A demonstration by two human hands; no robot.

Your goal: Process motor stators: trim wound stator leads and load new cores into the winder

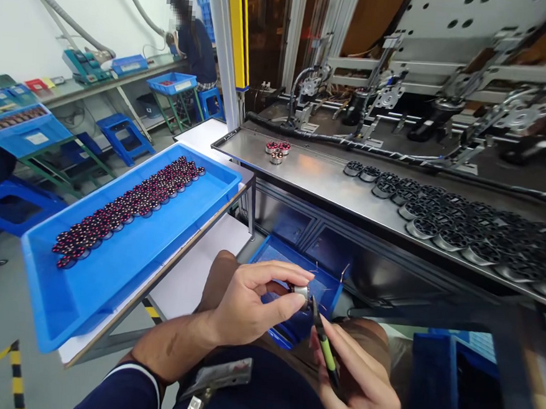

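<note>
Above my lap, my left hand (257,300) pinches a small silvery motor part (301,292) between thumb and fingers. Thin wire ends stick out from its right side. My right hand (358,382) is closed around pliers or cutters with green and black handles (327,351). The tool's dark jaws point up at the wire side of the part, very close to it; whether they touch a wire, I cannot tell. Beneath both hands stands a blue bin (287,330) on the floor side, partly hidden by them.
On the left table lies a blue tray (182,223) with rows of red-and-black motor parts (128,204). The metal ledge (303,169) carries a few red-topped parts (277,150) and many black-topped ones (445,216). Machinery (383,94) stands behind. Another person (197,49) works at the far bench.
</note>
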